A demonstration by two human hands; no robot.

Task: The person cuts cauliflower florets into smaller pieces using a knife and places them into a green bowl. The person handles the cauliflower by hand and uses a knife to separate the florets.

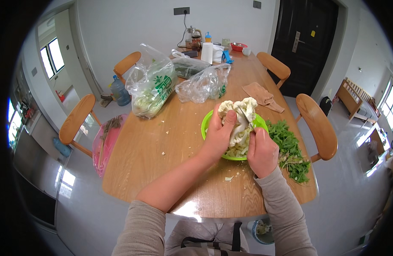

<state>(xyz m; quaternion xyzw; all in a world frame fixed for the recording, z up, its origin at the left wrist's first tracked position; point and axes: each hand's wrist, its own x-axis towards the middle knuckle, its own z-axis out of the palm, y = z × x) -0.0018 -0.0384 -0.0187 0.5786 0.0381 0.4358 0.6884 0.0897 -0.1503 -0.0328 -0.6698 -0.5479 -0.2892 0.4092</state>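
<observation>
My left hand [220, 132] grips a piece of cauliflower [240, 107] from its left side, thumb across the front. In my right hand [263, 150] is a small knife [245, 114], its blade against the florets and its handle mostly hidden by my fingers. Both hands are over a bright green plastic bowl [206, 123]. Cut cauliflower pieces [236, 153] lie in the bowl, partly covered by my hands. Just right of the bowl, a heap of leafy green herbs [287, 147] rests on the wooden table [145, 160].
Farther back are a plastic bag of vegetables [154, 92], a crumpled clear bag [204, 84] and a brown cloth [258, 94]. Small cauliflower crumbs dot the tabletop. A pink plastic bag [108, 140] hangs at the left edge. Wooden chairs [316, 126] flank the table. Below its front edge stands a bin [263, 232].
</observation>
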